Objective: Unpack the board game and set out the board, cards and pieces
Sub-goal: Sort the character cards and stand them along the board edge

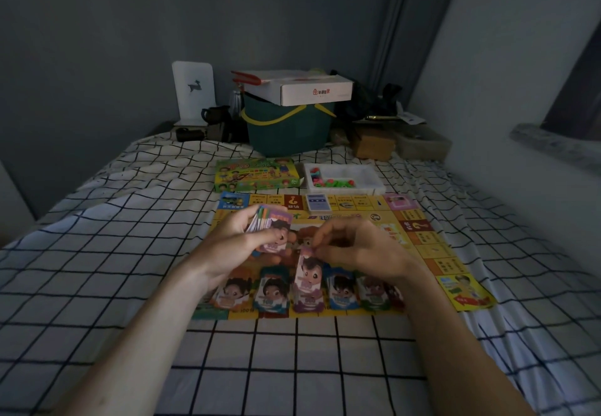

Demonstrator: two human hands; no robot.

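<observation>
Left hand (240, 237) gripping, right hand (354, 246) pinching (fingers curled).

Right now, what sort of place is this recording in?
Probably a bedroom: the game board lies on a checked bedsheet, with a green storage bin and cardboard boxes against the wall.

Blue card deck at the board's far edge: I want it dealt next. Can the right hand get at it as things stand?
Probably yes: nothing stands between the right hand and the blue card deck, but the hand pinches a purple note first.
</observation>
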